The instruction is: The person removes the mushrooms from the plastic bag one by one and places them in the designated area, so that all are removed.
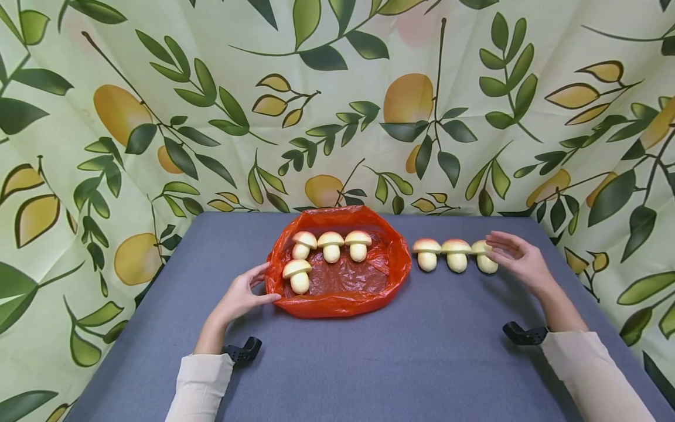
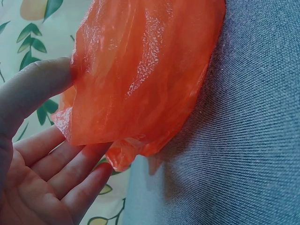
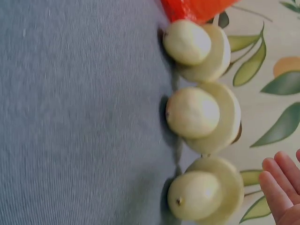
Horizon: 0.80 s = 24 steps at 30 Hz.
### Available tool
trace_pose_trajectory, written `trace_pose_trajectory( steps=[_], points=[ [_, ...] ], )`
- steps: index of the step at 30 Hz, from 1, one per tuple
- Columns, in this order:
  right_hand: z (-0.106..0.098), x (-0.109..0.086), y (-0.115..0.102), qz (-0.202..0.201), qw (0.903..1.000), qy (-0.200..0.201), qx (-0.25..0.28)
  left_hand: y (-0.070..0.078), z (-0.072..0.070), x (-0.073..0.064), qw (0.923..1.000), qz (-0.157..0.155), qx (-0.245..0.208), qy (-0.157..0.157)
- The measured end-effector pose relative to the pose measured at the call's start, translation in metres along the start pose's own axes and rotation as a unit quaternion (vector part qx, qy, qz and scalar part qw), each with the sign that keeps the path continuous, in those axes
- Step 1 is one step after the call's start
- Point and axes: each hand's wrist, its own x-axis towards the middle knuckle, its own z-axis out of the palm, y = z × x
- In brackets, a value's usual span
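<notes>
A red plastic bag (image 1: 337,305) lies with its mouth spread wide, several toy mushrooms (image 1: 331,246) inside it. At its left end my left hand (image 1: 245,298) touches the plastic, thumb near the front and fingers behind. The left wrist view shows those fingers (image 2: 61,173) spread fairly straight, their tips partly hidden by the bag (image 2: 140,70). Right of the bag, three more cream mushrooms with reddish caps stand in a row. My right hand (image 1: 519,264) is beside the rightmost mushroom (image 1: 486,264), overlapping its cap edge; in the right wrist view its fingers (image 3: 276,192) are extended.
Grey-blue cloth (image 1: 379,369) covers the table. Behind and at both sides hangs a curtain (image 1: 337,105) printed with leaves and fruit. A black wrist device (image 1: 245,350) sits at my left wrist, and another device (image 1: 524,334) at my right.
</notes>
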Motion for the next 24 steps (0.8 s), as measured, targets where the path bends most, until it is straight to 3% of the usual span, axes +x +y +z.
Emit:
trace_pose_trajectory(
  steps=[7,17,24],
  points=[
    [0.018,-0.002,-0.01,0.012,0.996,-0.016,-0.087,0.0,-0.001,-0.001,1.0,0.005,0.001,0.001],
    [0.039,-0.005,-0.011,-0.019,0.9983,-0.048,-0.028,-0.001,-0.001,-0.001,1.0,-0.006,-0.007,0.001],
    [0.051,-0.005,-0.012,-0.029,0.9973,-0.064,-0.023,-0.001,-0.001,-0.001,1.0,-0.006,-0.001,0.002]
  ],
)
